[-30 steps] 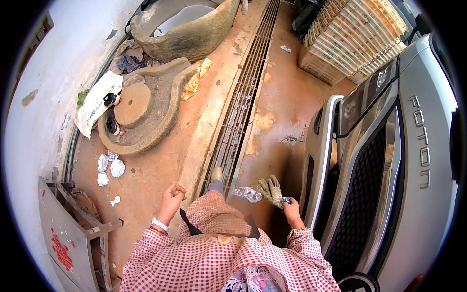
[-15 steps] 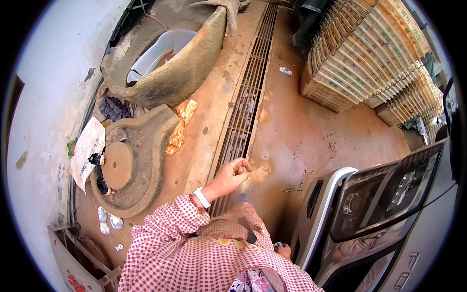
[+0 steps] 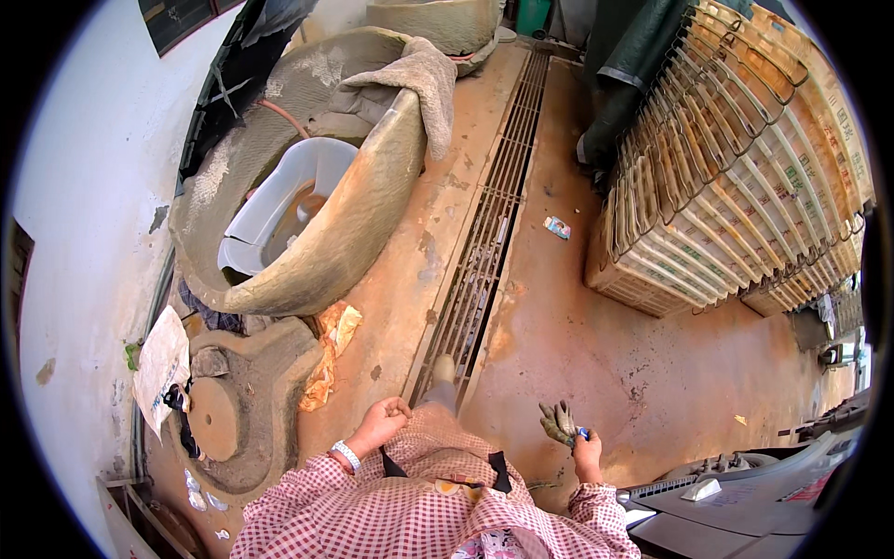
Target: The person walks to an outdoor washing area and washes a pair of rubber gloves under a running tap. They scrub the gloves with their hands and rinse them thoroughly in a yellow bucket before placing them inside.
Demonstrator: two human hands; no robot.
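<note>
My right hand (image 3: pixel 587 454) grips a dirty work glove (image 3: pixel 559 426); its stained grey-brown fingers stick out to the left, and a bit of blue shows by my fingertips. My left hand (image 3: pixel 380 424) is held in front of my thigh, fingers loosely curled in, with nothing visible in it. A white watch (image 3: pixel 346 456) circles that wrist. Both arms wear red-and-white checked sleeves. One booted foot (image 3: pixel 444 369) is stepping forward on the metal drain grate (image 3: pixel 484 242).
A large stone trough (image 3: pixel 372 200) stands ahead on the left, holding a pale plastic tub (image 3: pixel 317 160). Nearer is a low stone mill base (image 3: pixel 265 391) beside crumpled orange wrapping (image 3: pixel 321 368). Stacked crates (image 3: pixel 726 205) rise at right. A vehicle (image 3: pixel 745 503) is close at lower right.
The view has shifted forward past the vehicle's front. My right hand has come up into sight with the glove, and my left hand has swung back and lower.
</note>
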